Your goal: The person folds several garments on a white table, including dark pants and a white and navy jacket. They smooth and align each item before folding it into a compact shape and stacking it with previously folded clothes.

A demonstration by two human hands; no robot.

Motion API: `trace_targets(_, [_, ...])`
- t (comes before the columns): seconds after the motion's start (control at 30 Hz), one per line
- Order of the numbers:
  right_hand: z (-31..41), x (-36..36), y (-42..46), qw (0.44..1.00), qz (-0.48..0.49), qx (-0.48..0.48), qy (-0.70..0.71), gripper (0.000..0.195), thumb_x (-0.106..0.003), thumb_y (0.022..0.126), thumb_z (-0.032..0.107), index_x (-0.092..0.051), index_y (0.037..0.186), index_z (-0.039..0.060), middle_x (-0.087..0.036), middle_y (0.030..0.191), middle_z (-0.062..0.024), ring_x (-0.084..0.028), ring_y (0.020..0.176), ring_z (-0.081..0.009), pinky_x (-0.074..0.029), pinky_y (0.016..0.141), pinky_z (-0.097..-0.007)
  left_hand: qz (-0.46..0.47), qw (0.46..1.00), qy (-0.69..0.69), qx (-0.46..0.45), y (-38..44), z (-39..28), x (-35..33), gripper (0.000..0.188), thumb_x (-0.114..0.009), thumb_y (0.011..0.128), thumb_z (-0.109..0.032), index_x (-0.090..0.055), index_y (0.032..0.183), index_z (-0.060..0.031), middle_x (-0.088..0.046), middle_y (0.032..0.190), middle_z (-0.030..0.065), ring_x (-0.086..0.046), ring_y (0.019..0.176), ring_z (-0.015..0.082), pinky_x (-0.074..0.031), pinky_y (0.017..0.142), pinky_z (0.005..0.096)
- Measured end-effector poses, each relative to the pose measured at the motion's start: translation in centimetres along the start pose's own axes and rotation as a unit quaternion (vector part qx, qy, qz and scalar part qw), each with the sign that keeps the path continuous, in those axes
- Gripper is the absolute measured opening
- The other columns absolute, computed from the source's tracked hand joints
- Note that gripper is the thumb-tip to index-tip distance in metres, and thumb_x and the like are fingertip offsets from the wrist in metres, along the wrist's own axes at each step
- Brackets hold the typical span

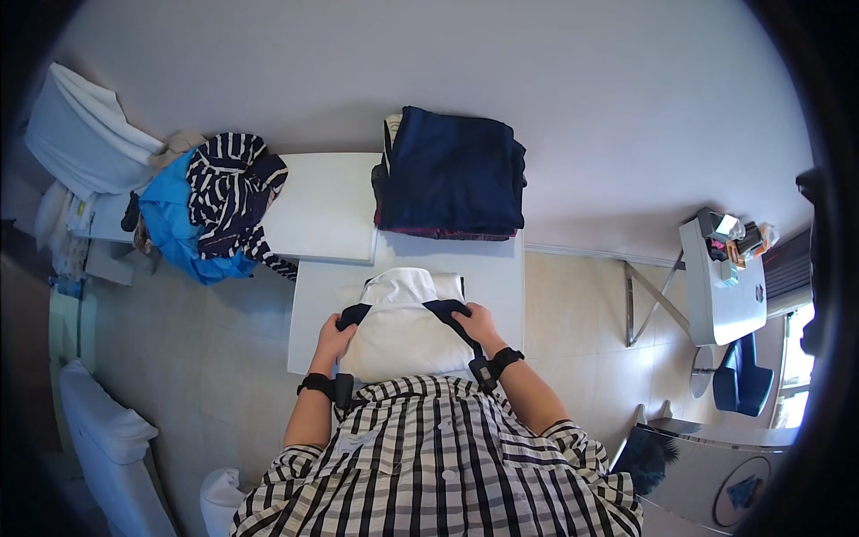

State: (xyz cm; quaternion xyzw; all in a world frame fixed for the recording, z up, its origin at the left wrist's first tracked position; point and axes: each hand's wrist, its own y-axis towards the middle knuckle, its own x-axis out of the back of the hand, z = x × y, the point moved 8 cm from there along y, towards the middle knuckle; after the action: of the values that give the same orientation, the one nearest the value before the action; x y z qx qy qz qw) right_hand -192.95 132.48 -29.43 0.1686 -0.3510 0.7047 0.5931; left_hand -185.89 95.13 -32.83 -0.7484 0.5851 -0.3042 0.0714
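Note:
A white garment with dark navy shoulder panels (402,339) lies on the white table in front of me, its collar end pointing away from me. My left hand (337,335) pinches the dark panel on its left side. On the right side, my right hand (478,325) grips the other dark panel. Another white folded cloth (448,286) with a dark edge shows behind the collar. Both wrists wear black straps with small devices. The garment's near edge is hidden by my checked shirt.
A stack of folded clothes (453,171), navy on top, stands at the table's back. To its left, striped (231,194) and blue garments (164,201) hang over a white raised surface (325,201). A second white table (725,302) and a blue chair (743,379) stand at right.

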Motion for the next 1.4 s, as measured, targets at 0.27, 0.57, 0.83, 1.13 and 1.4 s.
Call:
trace_targets(0.27, [10.4,-0.5,0.6,0.985,0.078,0.114,-0.106,0.035,-0.065,0.076,0.019,-0.049,0.105,0.0062,-0.059,0.106,-0.0178,-0.058,0.098,-0.0347,-0.047,0.079,-0.0455,0.018,0.967,0.209,-0.144,1.7,-6.3,-0.5,0.044,-0.069,0.063,-0.017,-0.053,0.102,-0.0034,-0.063,0.087,0.0203,-0.060,0.083,0.0392,-0.049,0.075,0.0425])
trace_targets(0.57, [9.5,-6.1,-1.0,0.966,0.232,0.115,0.016,0.051,-0.065,0.080,0.017,-0.046,0.126,0.0085,-0.060,0.088,-0.0114,-0.059,0.084,-0.0290,-0.046,0.074,-0.0391,0.036,0.984,0.041,-0.168,4.8,-9.2,-2.7,0.031,-0.064,0.075,-0.010,-0.060,0.104,-0.0016,-0.065,0.082,0.0104,-0.062,0.075,0.0203,-0.049,0.070,0.0306])
trace_targets(0.83, [5.9,-6.9,0.9,0.949,0.208,0.041,0.232,0.034,-0.062,0.084,0.013,-0.051,0.115,0.0069,-0.059,0.076,-0.0022,-0.055,0.069,-0.0110,-0.044,0.063,-0.0259,0.146,0.975,0.041,-0.160,6.4,-9.9,-5.1,0.026,-0.064,0.080,-0.015,-0.067,0.099,0.0026,-0.068,0.084,0.0084,-0.063,0.076,0.0159,-0.050,0.071,0.0292])
trace_targets(1.13, [5.2,-7.8,1.4,0.920,0.222,-0.001,0.323,0.020,-0.059,0.086,0.004,-0.053,0.105,0.0013,-0.059,0.078,-0.0034,-0.057,0.073,-0.0118,-0.047,0.069,-0.0231,0.180,0.953,-0.242,0.018,6.7,-11.1,-4.1,0.024,-0.051,0.079,-0.021,-0.061,0.077,0.0001,-0.062,0.074,0.0021,-0.052,0.064,0.0155,-0.043,0.064,0.0296])
trace_targets(1.4, [3.7,-8.2,1.5,0.901,0.210,-0.019,0.379,0.012,-0.059,0.086,0.004,-0.056,0.097,-0.0012,-0.060,0.082,-0.0041,-0.059,0.073,-0.0119,-0.049,0.070,-0.0232,0.042,0.994,0.038,-0.089,7.4,-10.2,-1.3,0.033,-0.061,0.078,-0.029,-0.058,0.076,0.0039,-0.062,0.070,0.0129,-0.058,0.067,0.0226,-0.046,0.064,0.0368])
